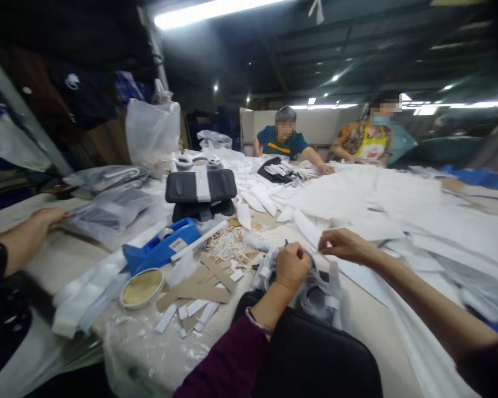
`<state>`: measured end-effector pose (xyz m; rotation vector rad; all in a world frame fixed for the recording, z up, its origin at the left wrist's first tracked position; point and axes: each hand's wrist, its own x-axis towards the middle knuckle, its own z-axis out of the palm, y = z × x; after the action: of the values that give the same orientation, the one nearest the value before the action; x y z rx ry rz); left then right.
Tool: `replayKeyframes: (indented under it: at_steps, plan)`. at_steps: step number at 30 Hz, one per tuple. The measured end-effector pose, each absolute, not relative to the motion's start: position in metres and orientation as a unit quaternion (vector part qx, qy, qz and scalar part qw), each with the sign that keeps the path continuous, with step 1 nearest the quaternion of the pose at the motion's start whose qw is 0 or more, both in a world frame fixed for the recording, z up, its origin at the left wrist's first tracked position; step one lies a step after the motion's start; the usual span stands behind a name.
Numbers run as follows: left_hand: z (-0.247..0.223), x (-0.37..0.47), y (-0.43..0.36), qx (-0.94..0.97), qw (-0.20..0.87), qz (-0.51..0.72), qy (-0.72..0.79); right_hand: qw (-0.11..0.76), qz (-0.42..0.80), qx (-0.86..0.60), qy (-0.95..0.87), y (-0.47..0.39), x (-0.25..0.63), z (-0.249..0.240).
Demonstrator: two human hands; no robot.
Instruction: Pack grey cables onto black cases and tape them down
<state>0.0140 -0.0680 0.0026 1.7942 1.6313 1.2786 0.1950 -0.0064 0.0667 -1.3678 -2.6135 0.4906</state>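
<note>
A black case [319,354] lies in front of me at the table's near edge. Beyond it are coiled grey cables [315,298] with pale wrappings. My left hand [292,266], with a bracelet at the wrist, is closed over the cables; what its fingers pinch is too small to make out. To its right my right hand [341,244] hovers above white sheets, fingers curled and thumb near the fingertips; anything between them cannot be made out. The two hands are apart.
A blue tape dispenser [161,243], a tape roll [142,288], cardboard strips [203,287] and stacked black cases [201,188] stand left. White foam sheets [357,199] cover the right. Another person's hand [52,215] touches plastic bags at far left; two people are across the table.
</note>
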Motion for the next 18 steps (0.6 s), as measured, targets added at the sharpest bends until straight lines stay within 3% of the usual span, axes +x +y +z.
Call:
replayKeyframes:
  at_steps: [7,18]
  plan:
    - [0.004,0.01,-0.06,0.607,0.259,0.529,0.534,0.043,0.121,-0.478,-0.869,-0.008,0.159,0.079]
    - [0.007,0.007,-0.061,0.619,0.255,0.534,0.516,0.123,0.166,-0.445,-0.871,-0.015,0.153,0.073]
